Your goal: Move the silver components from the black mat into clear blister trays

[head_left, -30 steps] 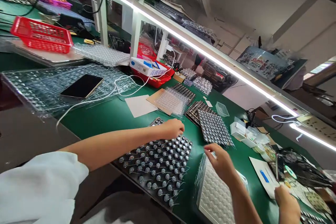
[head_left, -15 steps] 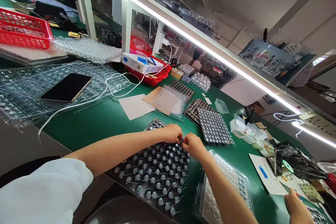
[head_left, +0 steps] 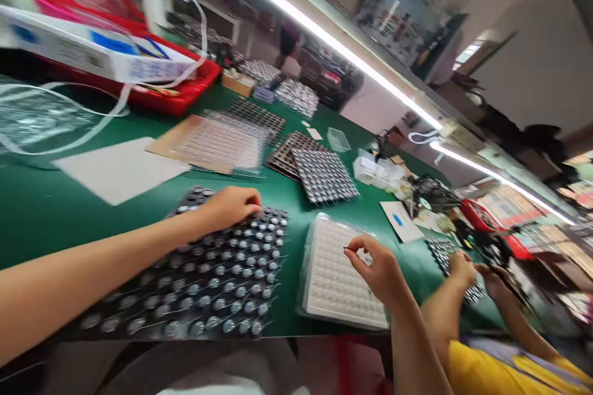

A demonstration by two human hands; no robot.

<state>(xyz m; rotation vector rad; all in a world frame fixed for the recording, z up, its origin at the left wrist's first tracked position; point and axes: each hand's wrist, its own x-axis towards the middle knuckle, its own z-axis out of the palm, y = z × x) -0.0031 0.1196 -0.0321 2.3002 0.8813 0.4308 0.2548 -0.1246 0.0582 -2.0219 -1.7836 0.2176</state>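
My left hand (head_left: 231,207) is closed at the far part of a black tray (head_left: 152,334), its fingertips down among the parts there; what they grip is hidden. Rows of small round silver-faced components (head_left: 241,291) with thin wire leads fill this tray. My right hand (head_left: 380,268) pinches a small dark part (head_left: 346,249) between thumb and forefinger. It hangs over a white tray with round pockets (head_left: 324,278), set in clear plastic, to the right of the black one. My fingers and wrist cover some of its far right pockets.
Another filled tray (head_left: 324,176) lies on brown grid trays (head_left: 283,157) behind. At right, a co-worker in a yellow sleeve (head_left: 491,370) has both hands near a further filled tray (head_left: 442,253). Back left are a red basket (head_left: 185,99), white cable (head_left: 99,129) and paper sheet (head_left: 115,170).
My view has swung right. My right hand has left the black tray and moved right, over the white tray, with a small dark part. My left hand stays at the black tray's far part.
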